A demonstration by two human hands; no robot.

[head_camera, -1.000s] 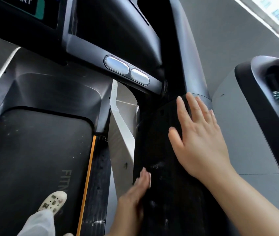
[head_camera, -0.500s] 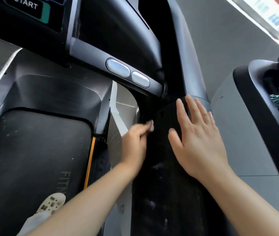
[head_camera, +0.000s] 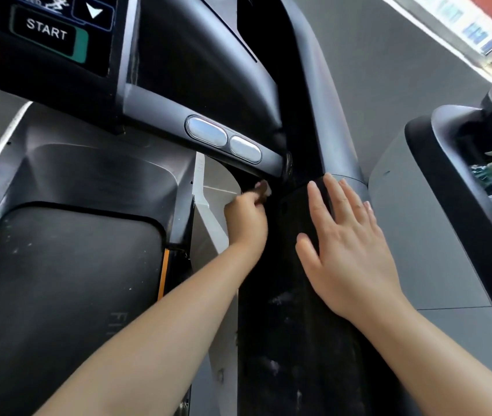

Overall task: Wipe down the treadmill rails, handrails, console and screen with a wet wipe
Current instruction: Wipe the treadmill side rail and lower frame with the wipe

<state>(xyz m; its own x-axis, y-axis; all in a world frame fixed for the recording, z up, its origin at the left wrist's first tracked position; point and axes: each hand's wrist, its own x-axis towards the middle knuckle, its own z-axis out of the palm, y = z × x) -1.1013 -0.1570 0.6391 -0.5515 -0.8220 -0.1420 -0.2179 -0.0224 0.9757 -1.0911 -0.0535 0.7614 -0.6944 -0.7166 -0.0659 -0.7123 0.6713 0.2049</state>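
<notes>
I note a grey tiled floor (head_camera: 419, 235) right of the machine, a second dark machine (head_camera: 461, 205) beside it, and a bright window (head_camera: 461, 22) at upper right.

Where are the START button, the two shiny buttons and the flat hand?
START button (head_camera: 47, 31), head view, on its white letters.
Shiny buttons (head_camera: 207, 130), head view, middle of the left one.
Right hand (head_camera: 350, 250), head view, its back.

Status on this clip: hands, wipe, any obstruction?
Left hand curled, fingertips at inner face of wide black handrail, just under grey sensor bar. Wet wipe not clearly visible. Right hand flat on handrail. Nothing in the way.
</notes>
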